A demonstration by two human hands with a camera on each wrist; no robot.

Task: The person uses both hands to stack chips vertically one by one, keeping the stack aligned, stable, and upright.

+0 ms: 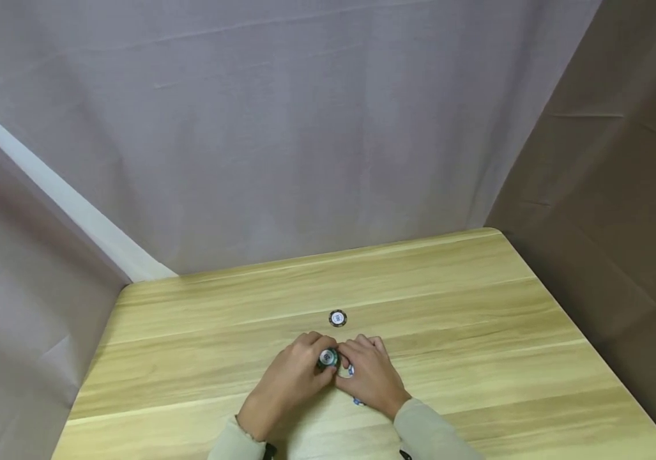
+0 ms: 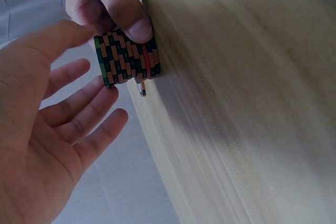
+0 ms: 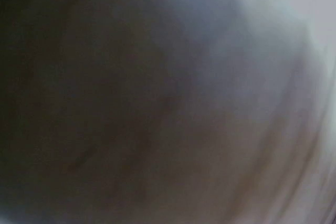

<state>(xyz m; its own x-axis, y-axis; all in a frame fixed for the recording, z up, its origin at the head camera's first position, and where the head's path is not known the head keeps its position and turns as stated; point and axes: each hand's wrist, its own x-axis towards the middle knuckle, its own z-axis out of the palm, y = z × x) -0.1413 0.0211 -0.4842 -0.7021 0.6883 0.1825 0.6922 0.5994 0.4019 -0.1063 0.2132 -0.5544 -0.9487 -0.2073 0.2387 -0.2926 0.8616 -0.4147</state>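
Observation:
A stack of poker chips [image 2: 123, 59], dark-edged with orange blocks, stands on the table between the two hands. Its green top chip [image 1: 328, 358] shows in the head view. My left hand [image 1: 296, 370] curves around the stack from the left, thumb and fingers on either side. From the right, my right hand [image 1: 370, 374] holds the same stack, its thumb [image 2: 139, 29] pressed against the lower chips. Blue-and-white chips [image 1: 358, 401] show partly under and beside the right hand, mostly hidden. The right wrist view is too dark and blurred to tell anything.
A single black-edged chip [image 1: 337, 318] lies flat on the table just beyond the hands. The wood-grain table [image 1: 448, 287] extends to both sides. Grey cloth [image 1: 305, 140] hangs behind it, and a brown cloth [image 1: 621, 191] hangs on the right.

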